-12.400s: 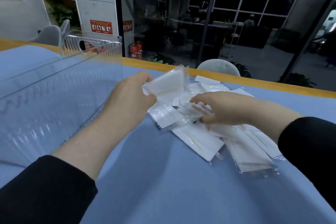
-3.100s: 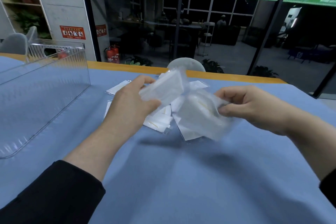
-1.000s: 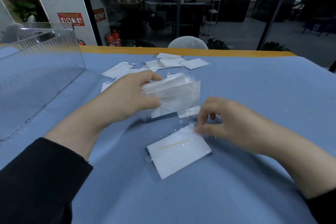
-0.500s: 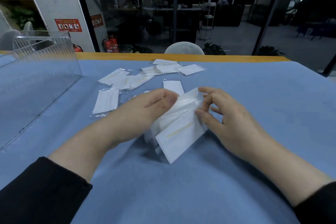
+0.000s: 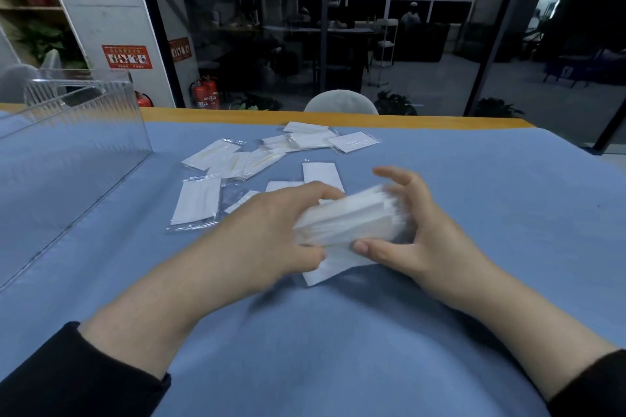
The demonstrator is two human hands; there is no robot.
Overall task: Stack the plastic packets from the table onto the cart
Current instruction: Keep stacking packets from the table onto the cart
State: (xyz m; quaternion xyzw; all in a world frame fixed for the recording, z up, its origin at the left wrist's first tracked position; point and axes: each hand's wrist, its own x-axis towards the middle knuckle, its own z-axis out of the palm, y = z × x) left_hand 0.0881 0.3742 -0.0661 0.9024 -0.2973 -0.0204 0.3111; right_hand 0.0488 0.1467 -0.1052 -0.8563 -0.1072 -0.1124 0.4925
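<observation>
Hands gripped one stack of white plastic packets (image 5: 352,218) over blue-clothed desk (image 5: 338,349): left hand (image 5: 271,230) fingers curled round it, right hand (image 5: 416,234) thumb pinching, upper fingers spread.

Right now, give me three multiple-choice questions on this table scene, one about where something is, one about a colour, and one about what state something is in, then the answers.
1. Where does the clear plastic bin stand?
A. On the table's left side
B. On the table's right side
C. On the floor

2. What colour is the tablecloth?
A. Red
B. Blue
C. Yellow

3. What state is the stack of packets in?
A. Lying alone on the cloth
B. Inside the bin
C. Held between both hands

Answers:
1 A: the bin sits at the left, beside the loose packets.
2 B: the cloth is plainly blue.
3 C: the left hand and the right hand grip the stack's ends.
</observation>
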